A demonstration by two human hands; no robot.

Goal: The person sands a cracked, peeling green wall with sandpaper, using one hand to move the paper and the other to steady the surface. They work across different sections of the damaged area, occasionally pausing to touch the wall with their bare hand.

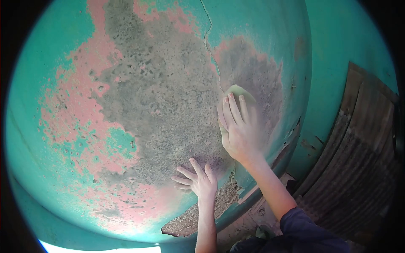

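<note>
Sheet (239,89), pale green, one piece: held by the right hand (240,128), pressed beneath near-straight fingers against a curved turquoise surface (25,109), on the right part of a worn grey patch (164,80). Its upper edge is exposed above the fingertips; whether its lower edge is pinched by the thumb cannot be told.

Left hand (200,181), bare, pale as if dusted: fingers spread, nothing grasped; placed at the lower edge of the grey patch, seemingly in light contact.

Crack (206,40), one: run down from the top to beside the sheet. Pink layer (80,97): exposed along the patch's left side. Broken area (198,217), rough: situated near the surface's lower edge.

Hazards, as judged: the sheet could be snagged or torn if its free edge were drawn across the crack; fingertips could be scraped if the sheet slipped; the left hand could be scratched on the broken area if lowered.

Containers: none identified; whether the turquoise body is hollow cannot be told.

Also noted: brown corrugated panel (346,147), at right; dark blue sleeve (306,227), on the right arm.
</note>
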